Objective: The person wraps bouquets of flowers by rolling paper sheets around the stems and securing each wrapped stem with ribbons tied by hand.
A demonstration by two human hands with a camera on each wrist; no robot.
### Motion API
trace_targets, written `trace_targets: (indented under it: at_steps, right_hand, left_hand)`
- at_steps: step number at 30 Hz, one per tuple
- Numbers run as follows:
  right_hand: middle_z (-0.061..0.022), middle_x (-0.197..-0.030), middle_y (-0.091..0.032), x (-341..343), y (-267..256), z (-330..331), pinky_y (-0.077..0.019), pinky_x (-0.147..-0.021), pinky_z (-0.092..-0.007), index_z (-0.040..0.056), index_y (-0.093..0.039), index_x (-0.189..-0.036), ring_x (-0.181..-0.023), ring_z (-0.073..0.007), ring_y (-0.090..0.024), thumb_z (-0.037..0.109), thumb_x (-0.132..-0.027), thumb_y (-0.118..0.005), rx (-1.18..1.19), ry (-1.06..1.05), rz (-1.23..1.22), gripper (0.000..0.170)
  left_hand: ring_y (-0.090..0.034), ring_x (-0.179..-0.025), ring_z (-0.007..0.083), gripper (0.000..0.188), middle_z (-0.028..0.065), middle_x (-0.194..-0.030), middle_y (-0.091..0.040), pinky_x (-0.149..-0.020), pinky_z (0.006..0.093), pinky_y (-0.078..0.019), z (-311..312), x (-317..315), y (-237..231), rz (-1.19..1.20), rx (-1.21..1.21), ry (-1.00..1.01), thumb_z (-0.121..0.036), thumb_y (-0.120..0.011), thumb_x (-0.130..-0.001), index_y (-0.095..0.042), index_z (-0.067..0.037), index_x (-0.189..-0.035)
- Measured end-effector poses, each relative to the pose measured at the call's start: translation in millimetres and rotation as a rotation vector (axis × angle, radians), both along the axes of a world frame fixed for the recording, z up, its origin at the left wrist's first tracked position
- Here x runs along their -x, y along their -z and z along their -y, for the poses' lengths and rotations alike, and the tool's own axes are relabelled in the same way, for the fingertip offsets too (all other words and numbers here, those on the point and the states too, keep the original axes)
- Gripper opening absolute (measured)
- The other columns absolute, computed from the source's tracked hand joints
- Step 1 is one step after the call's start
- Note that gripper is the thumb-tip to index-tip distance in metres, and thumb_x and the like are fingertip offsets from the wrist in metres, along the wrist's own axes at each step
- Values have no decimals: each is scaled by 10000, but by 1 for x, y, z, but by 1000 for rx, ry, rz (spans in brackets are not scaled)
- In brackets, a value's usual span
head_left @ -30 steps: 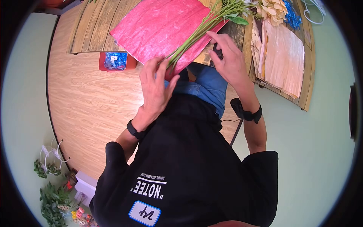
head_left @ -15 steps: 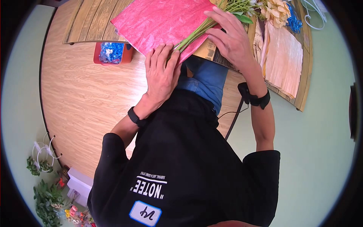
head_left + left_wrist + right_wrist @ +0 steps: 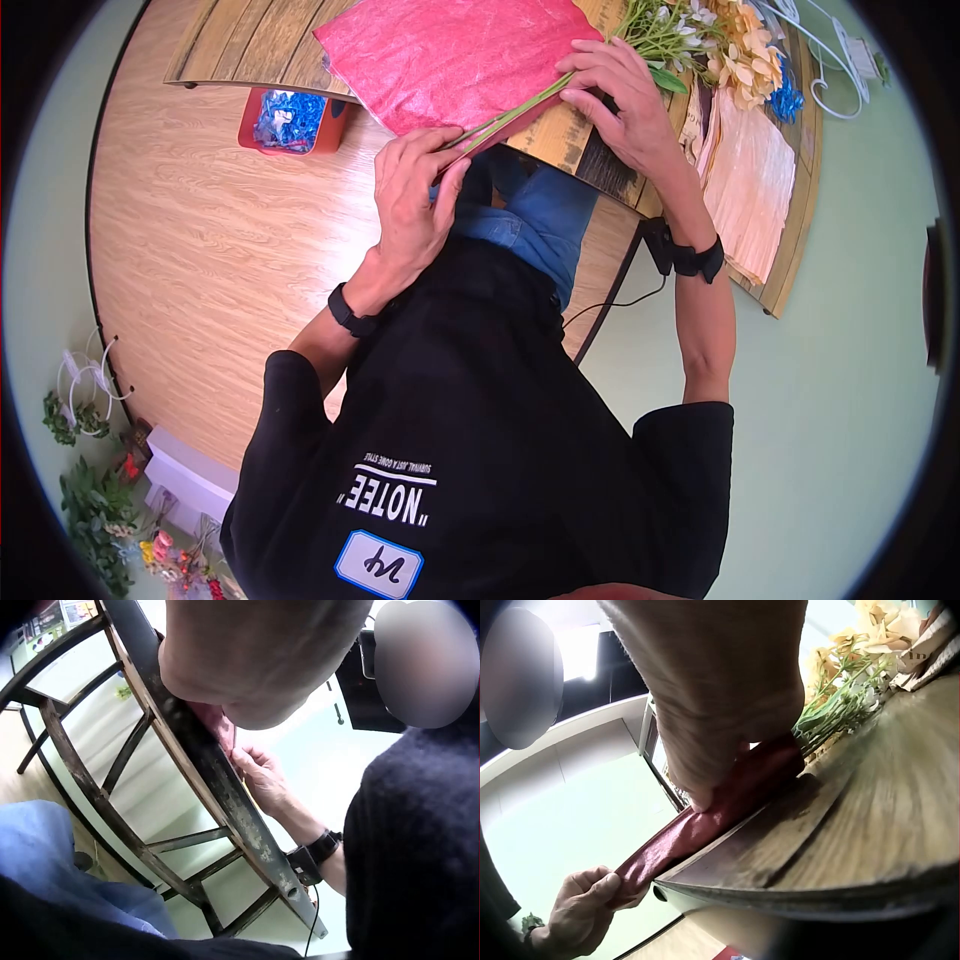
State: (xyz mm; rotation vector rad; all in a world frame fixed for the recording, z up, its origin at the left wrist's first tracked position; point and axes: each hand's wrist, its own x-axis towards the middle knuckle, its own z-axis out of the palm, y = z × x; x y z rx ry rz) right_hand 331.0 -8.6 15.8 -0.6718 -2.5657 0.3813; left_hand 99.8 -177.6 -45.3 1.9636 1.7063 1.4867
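Observation:
A sheet of crinkled pink wrapping paper [image 3: 450, 60] lies over the near edge of the table. Thin green flower stems [image 3: 515, 118] run along its near side. My left hand [image 3: 412, 190] pinches the paper's near corner by the stem ends, its thumb on the outer face in the right wrist view. Closer to the blooms, my right hand [image 3: 632, 115] grips the turned-up near edge of the paper, fingers over the stems and thumb below. Small white flowers [image 3: 690, 32] and a large peach bloom [image 3: 745, 65] lie beyond the right hand.
Peach paper sheets [image 3: 750, 185] are stacked on the wooden table [image 3: 255, 45], right of my right hand. Blue shreds [image 3: 786, 98] and a bent white wire [image 3: 850, 85] lie behind. On the floor at left stands a red bin [image 3: 328, 128] holding blue shreds.
The near edge of the pink paper has been turned up along the stems. My right hand has come down onto that edge, and the left hand has closed its thumb against the corner.

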Motion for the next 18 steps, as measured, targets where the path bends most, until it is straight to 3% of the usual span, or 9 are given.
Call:
trace_targets:
  at_steps: [13, 17, 18]
  right_hand:
    - [-44, -1063, -720, 6, 0, 0, -347, -1148, -448, 43, -689, -885, -1182, -253, -617, 148, -857, -743, 162, 89, -55, 121]
    - [-43, -1041, -727, 7, 0, 0, -360, -1136, -436, 41, -690, -851, -1148, -243, -631, 153, -850, -746, 173, 116, -58, 126]
    - [-43, -1041, -727, 7, 0, 0, -360, -1136, -436, 41, -690, -851, -1148, -243, -631, 153, -850, -746, 172, 118, -59, 126]
  left_hand:
    - [-652, -870, 256, 114, 101, -927, -714, -833, 371, -476, -3, -2, -4, 506, 285, -58, -57, -750, -873, -661, -29, -938]
    - [-642, -883, 252, 138, 92, -931, -700, -829, 366, -460, -4, 1, -12, 439, 394, -58, -62, -748, -870, -651, -36, -963]
    - [-632, -900, 253, 174, 87, -963, -687, -828, 371, -449, -6, -1, -15, 245, 263, -99, -37, -744, -841, -649, -42, -987]
